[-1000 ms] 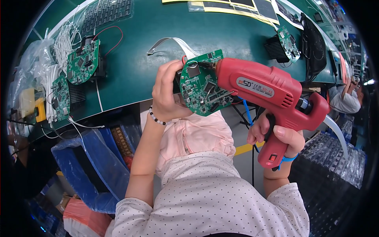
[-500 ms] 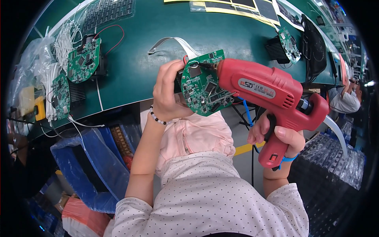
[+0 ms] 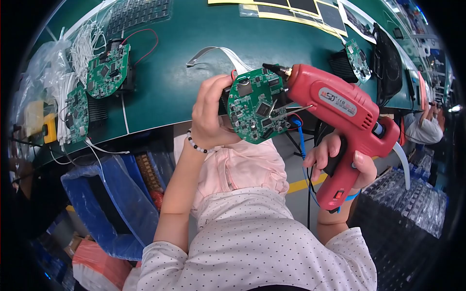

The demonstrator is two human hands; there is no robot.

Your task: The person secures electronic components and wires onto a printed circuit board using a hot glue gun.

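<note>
Holding circuit board (image 3: 250, 105) in left hand (image 3: 210, 116), glue gun (image 3: 350, 127), printed label (image 3: 338, 102), in right hand (image 3: 365, 173)

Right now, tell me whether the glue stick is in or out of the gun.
Partly in: the white stick enters the back of the red gun, its free end curving outside.

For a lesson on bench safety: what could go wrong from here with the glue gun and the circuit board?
The right hand holds the red glue gun with its nozzle at the top edge of the circuit board; if hot, it might scorch a component.

The gun's thin metal rod overlaps the board in view and could scrape parts.

The left hand grips the board; a slip might burn its fingers.
</note>
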